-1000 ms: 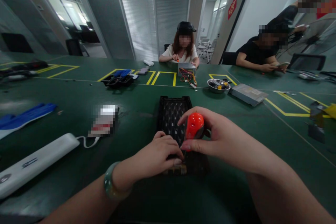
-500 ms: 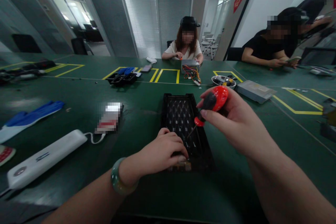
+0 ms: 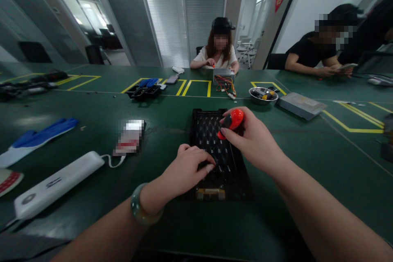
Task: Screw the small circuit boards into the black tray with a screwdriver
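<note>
Screwdriver (image 3: pixel 236 118), red and black, is clamped in the grip of the right hand (image 3: pixel 253 133), over the black panel (image 3: pixel 208 125) on the tabletop (image 3: pixel 162 131). Left hand (image 3: pixel 190 168) is also there; whether its grip holds something, I cannot tell.

The single head-worn view looks forward and down from the near side of the black panel (image 3: pixel 211 127), close to it, taking in the worktop (image 3: pixel 166 118) around it and the glass partition (image 3: pixel 164 16) well beyond it.
</note>
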### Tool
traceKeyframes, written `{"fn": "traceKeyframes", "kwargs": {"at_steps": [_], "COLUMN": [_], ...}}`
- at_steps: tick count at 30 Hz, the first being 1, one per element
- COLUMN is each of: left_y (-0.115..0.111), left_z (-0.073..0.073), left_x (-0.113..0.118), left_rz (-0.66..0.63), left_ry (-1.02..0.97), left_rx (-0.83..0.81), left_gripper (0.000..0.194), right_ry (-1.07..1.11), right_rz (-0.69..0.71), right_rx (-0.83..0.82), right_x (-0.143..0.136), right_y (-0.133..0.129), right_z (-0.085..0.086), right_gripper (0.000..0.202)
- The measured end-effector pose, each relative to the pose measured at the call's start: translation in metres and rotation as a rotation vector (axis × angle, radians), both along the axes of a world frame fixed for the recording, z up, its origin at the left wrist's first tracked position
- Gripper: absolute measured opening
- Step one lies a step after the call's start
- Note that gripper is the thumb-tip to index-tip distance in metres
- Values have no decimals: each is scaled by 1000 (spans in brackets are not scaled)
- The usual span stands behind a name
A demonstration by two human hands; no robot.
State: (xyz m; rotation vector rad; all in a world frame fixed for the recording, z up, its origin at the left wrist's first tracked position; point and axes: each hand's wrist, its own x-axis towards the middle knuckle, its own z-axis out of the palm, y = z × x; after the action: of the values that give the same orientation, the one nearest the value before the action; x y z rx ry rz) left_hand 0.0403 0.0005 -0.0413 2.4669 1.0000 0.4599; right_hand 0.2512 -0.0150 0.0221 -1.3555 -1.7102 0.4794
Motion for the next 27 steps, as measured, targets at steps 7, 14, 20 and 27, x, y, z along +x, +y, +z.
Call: {"fn": "traceKeyframes", "kwargs": {"at_steps": [7, 14, 20, 27], "left_y": [4, 4, 3, 3], "left_z": [-2, -2, -2, 0], "left_x": [-1, -3, -1, 0], "left_rz": [115, 150, 125, 95], "left_ry": [-9, -86, -77, -112], "left_rx": [17, -8, -47, -85], "left_gripper": [11, 37, 29, 17], "right_ry": [1, 261, 361, 376], "right_rz": [4, 17, -16, 1], "right_rx": [5, 35, 95, 117], "right_x": [0, 0, -3, -4], "right_y": [-1, -15, -23, -28], "right_z": [2, 19, 28, 32], "right_gripper": [30, 28, 25, 25]}}
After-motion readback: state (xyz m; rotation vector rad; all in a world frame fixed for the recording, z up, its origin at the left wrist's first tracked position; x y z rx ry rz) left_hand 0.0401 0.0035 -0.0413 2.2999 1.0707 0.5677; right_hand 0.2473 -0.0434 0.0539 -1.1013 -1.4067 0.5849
